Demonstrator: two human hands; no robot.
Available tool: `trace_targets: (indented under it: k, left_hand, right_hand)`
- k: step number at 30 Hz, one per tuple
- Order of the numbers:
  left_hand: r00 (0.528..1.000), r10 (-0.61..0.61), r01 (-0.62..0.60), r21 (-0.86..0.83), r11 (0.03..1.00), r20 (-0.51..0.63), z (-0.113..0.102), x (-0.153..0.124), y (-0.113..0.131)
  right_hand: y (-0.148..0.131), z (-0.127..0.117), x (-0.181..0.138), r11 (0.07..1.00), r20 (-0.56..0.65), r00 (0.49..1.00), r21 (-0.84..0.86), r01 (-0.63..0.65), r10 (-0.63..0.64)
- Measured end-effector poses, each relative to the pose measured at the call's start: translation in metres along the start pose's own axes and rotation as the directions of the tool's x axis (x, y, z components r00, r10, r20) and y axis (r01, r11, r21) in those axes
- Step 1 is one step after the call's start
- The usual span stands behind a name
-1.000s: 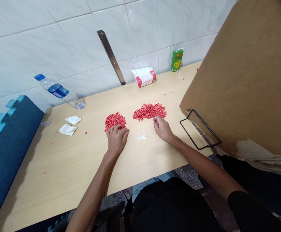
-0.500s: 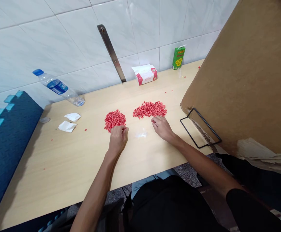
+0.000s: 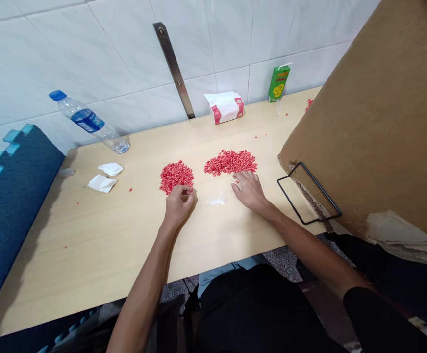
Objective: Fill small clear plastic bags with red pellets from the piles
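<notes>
Left red pile (image 3: pixel 175 176) and right red pile (image 3: pixel 231 162)

Head view: left hand (image 3: pixel 177 205), fingers bent, is adjoining the left red pile, any grip unclear; right hand (image 3: pixel 250 191), fingers open, is adjoining the other, a loose pellet (image 3: pixel 237 182) lying between thumb and forefinger.

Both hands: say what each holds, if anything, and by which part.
Left hand: red shows where thumb and finger meet; whether anything is held there cannot be told. Right hand: open, a red piece showing near the thumb, no grip visible.
</notes>
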State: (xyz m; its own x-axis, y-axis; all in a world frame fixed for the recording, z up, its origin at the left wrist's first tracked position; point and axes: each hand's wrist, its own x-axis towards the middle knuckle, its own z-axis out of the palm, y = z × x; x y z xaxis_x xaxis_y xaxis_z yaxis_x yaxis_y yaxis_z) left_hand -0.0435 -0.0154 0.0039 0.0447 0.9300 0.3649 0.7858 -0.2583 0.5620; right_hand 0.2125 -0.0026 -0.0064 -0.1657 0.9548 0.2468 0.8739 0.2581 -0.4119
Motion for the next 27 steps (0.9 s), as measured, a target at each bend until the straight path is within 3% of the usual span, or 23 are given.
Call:
trace_targets:
  k: [13, 19, 23, 27]
  left_hand:
    - [1.0, -0.02, 0.02, -0.065, 0.998, 0.001, 0.0, 0.001, -0.004]
    - [0.982, -0.052, 0.051, -0.011, 0.999, -0.182, -0.002, 0.007, -0.007]
    - [0.97, -0.076, 0.077, -0.006, 0.997, -0.231, -0.003, 0.013, -0.014]
    - [0.96, -0.047, 0.095, 0.166, 0.982, -0.276, -0.004, 0.014, -0.013]
  right_hand:
    - [-0.004, -0.005, -0.002, 0.999, -0.014, 0.999, -0.013, -0.04, 0.04]
    - [-0.004, -0.005, -0.002, 0.994, -0.002, 0.996, -0.062, -0.091, 0.091]
    - [-0.001, -0.003, -0.001, 0.994, 0.016, 0.997, -0.082, -0.074, 0.076]
    - [0.0, 0.0, 0.0, 0.994, 0.053, 0.996, -0.084, -0.063, 0.068]
